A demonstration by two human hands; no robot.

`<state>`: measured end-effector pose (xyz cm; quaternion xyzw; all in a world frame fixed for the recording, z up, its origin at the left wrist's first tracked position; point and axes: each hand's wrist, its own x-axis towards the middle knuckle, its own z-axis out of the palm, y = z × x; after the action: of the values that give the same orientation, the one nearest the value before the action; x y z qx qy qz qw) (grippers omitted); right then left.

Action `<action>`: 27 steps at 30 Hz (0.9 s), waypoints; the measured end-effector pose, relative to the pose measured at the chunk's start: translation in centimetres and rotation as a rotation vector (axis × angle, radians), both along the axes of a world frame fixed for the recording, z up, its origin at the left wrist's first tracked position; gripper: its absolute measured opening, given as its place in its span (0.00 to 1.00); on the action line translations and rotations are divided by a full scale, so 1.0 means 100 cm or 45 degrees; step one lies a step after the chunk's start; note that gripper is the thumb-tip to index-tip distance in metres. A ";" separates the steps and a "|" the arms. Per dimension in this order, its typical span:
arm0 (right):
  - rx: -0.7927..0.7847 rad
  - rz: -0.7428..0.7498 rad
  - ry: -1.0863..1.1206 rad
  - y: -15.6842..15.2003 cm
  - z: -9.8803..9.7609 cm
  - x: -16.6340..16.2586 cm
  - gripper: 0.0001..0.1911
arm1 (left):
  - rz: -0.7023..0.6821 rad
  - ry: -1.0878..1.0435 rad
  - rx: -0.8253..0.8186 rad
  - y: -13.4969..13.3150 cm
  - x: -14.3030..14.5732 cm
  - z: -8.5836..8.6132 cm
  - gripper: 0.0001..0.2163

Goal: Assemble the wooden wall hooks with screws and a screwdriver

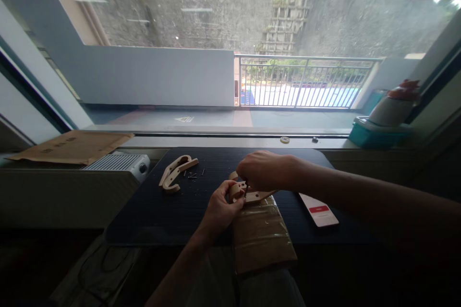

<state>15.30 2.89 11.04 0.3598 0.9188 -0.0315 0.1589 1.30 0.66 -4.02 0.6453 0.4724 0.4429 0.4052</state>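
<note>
My left hand [224,205] is closed around the curled end of a pale wooden piece [257,196] with dark holes along it. This piece rests on a package wrapped in brown tape [262,237], which juts out over the near table edge. From above, my right hand [262,169] grips a thin dark tool [246,188] that points down at the wood beside my left fingertips. The tool's kind and its upper end are hidden by the fist. Two similar curved wooden pieces [176,172] lie at the table's left, with several small screws [192,176] beside them.
The dark table [158,220] stands under a window. A phone [320,210] lies on it, partly below my right forearm. On the sill are a tape roll [285,139], a small dark object [315,139] and a teal box [376,133]. Cardboard [75,146] covers part of a radiator [118,160].
</note>
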 end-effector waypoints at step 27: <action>-0.066 -0.030 -0.077 -0.003 0.021 0.000 0.08 | 0.114 -0.037 0.087 0.005 0.010 -0.019 0.07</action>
<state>15.34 2.62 13.17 0.3672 0.9082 -0.0462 0.1954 2.25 1.13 -5.93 0.6304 0.4796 0.4857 0.3697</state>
